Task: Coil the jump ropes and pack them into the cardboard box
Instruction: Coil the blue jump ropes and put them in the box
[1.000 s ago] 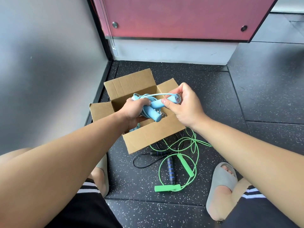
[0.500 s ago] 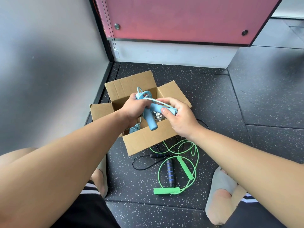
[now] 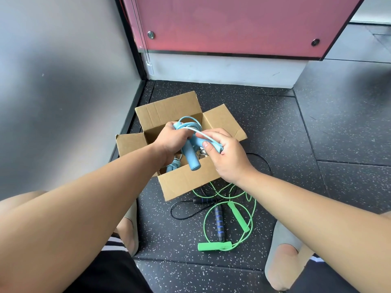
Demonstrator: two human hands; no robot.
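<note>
Likely a gym or exercise room, seen from above. The floor (image 3: 317, 127) is black rubber matting flecked white, laid in large seamed tiles. The left grip (image 3: 173, 140) and right grip (image 3: 227, 154) hold a blue jump rope (image 3: 191, 157); a green jump rope (image 3: 213, 246) and a black jump rope (image 3: 219, 223) lie loose just nearer than them. Beyond stands a pink panel (image 3: 232, 24); left, a smooth grey wall (image 3: 63, 81).

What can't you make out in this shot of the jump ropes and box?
Head view:
Inside the cardboard box: mostly covered by left hand, right hand and blue jump rope.
Cord of the black jump rope: partly behind the box.
A shiny item in the box: mostly under right hand.
</note>
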